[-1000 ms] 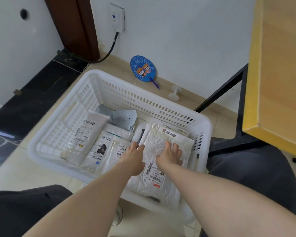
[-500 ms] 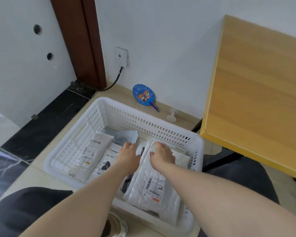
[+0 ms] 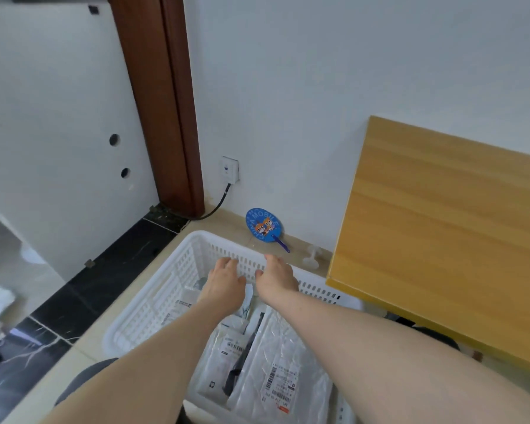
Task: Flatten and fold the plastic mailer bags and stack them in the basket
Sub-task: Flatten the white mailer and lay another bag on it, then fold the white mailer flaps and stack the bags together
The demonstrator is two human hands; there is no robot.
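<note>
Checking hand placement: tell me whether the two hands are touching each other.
Apart. The head view shows white basket wall in a narrow gap between the left hand and the right hand.

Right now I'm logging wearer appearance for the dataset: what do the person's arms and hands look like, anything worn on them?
Both forearms are bare as far as the frame shows: no sleeves, cuffs, watch or bracelet. The left hand and right hand wear no gloves, and no rings show. Nails are too blurred to judge. No markings or cables on either arm.
</note>
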